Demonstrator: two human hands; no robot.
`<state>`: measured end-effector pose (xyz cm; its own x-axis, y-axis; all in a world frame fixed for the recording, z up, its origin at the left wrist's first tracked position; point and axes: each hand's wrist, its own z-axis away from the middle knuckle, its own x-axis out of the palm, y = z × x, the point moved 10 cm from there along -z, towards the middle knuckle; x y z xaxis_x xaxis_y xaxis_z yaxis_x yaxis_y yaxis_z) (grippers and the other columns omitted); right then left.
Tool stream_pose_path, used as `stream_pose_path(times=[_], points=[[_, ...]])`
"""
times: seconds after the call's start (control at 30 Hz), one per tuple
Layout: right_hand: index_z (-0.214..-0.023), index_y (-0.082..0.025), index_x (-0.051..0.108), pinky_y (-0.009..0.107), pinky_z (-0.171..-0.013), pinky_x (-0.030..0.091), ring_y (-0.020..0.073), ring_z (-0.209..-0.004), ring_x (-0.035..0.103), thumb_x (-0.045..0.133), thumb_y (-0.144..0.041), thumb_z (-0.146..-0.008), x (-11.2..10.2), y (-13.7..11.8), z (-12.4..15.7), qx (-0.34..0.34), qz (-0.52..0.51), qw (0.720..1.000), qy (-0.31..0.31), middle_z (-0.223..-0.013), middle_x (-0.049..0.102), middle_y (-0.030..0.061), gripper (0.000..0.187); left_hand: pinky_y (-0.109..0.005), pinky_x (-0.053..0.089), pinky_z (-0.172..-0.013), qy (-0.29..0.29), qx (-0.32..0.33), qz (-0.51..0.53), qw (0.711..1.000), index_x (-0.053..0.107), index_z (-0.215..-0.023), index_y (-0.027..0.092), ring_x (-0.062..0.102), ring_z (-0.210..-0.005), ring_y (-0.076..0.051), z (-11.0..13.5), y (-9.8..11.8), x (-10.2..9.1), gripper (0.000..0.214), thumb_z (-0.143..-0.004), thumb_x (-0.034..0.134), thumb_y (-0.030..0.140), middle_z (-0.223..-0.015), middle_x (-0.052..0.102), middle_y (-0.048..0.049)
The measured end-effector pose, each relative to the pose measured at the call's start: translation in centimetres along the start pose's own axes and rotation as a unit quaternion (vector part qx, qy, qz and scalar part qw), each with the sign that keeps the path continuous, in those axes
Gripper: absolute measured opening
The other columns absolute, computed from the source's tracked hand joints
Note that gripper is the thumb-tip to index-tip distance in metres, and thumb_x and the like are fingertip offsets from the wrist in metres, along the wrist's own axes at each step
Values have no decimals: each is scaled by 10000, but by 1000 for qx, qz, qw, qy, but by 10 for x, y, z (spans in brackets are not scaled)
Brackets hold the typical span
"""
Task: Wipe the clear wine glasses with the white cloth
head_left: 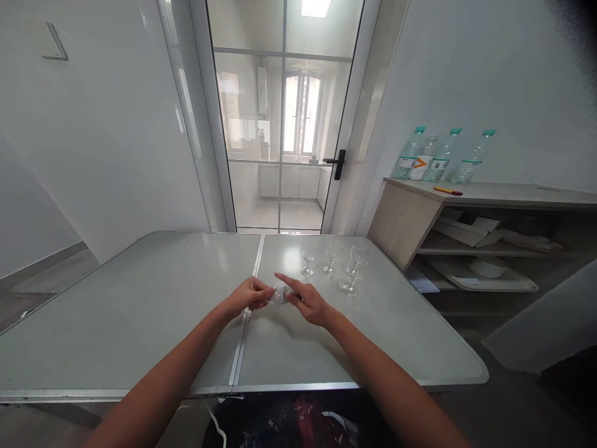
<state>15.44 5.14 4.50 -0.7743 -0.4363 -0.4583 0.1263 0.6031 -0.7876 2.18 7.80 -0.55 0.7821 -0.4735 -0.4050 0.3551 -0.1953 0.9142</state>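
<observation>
A small clear stemmed glass [278,294] is held tilted on its side between my two hands, above the table near its seam. My left hand [252,294] is closed around the stem end, with the foot partly hidden below the fingers. At the bowl end, my right hand [310,303] grips the glass, its index finger stretched out over the bowl. Something whitish shows at the bowl; whether it is a cloth or glare I cannot tell. Several similar glasses stand upright beyond my right hand, among them a front one [351,277] and a left one [307,260].
The grey table [140,323] has a metal seam down its middle. A glass door [280,137] is behind it. To the right, a wooden shelf unit [405,218] bears several plastic bottles [443,158] and a small orange-yellow item [448,191].
</observation>
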Motion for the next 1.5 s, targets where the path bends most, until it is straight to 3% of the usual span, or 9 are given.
stream_pose_path(times=[0.23,0.37,0.5,0.63,0.8,1.1,1.23,1.33,1.5], points=[[-1474,-244,499,246,-629,407,141,-665,413,496,-591,-953,-18,59,0,175,-243,941,157,-759,438,-18,626,-249,325,-569,212,143,-257,932,734,-989,198,536,-608,-164,10,45,1,436,-800,698,589,-673,622,-50],[-1476,-281,502,275,-727,447,162,-751,456,464,-563,-989,-23,25,0,81,-145,978,123,-789,513,3,564,-249,248,-464,48,6,-5,999,576,-646,174,329,-448,-98,-4,13,14,581,-837,551,722,-516,420,19],[-1464,-281,528,283,-669,418,139,-652,428,430,-527,-1011,-7,-5,4,-1,-79,996,30,-771,530,0,525,-246,181,-408,-135,-110,168,970,507,-646,191,181,-410,-75,3,-6,39,641,-823,457,806,-483,335,57],[-1430,-279,560,269,-648,376,132,-645,419,504,-488,-978,-15,14,1,43,-104,988,109,-754,519,-18,501,-245,270,-470,40,11,-14,999,616,-685,151,349,-451,-94,-2,9,8,620,-838,530,746,-529,470,8],[-1181,-189,675,240,-555,335,128,-608,399,699,-524,-779,-20,82,8,234,-308,890,240,-694,462,-36,523,-262,349,-588,207,140,-334,909,737,-1143,188,570,-609,-171,7,39,6,502,-827,680,575,-720,693,-58],[-1403,-261,465,304,-759,475,187,-843,581,502,-484,-979,-80,24,34,49,-130,892,431,-966,607,29,480,-236,317,-490,227,35,-2,973,769,-972,113,421,-469,-101,4,14,-16,539,-883,578,609,-562,573,6],[-1401,-228,499,458,-1080,392,271,-1184,567,516,-391,-988,-41,-27,6,-87,118,971,190,-1254,622,118,445,-239,355,-553,257,64,-113,958,735,-891,153,490,-517,-119,6,20,-15,303,-805,701,442,-560,576,24],[-1347,-240,561,497,-1176,279,270,-1300,500,521,-328,-986,9,-38,-1,-133,249,959,-13,-1289,629,113,373,-239,357,-565,268,67,-216,937,649,-941,187,558,-556,-144,8,23,-12,194,-771,679,276,-631,613,29],[-1296,-216,571,528,-1146,270,248,-1133,574,479,-286,-993,13,-29,-6,-57,309,949,10,-1166,666,109,325,-250,367,-571,205,104,-342,911,460,-1176,209,669,-636,-208,7,27,3,378,-833,616,231,-749,680,10]])
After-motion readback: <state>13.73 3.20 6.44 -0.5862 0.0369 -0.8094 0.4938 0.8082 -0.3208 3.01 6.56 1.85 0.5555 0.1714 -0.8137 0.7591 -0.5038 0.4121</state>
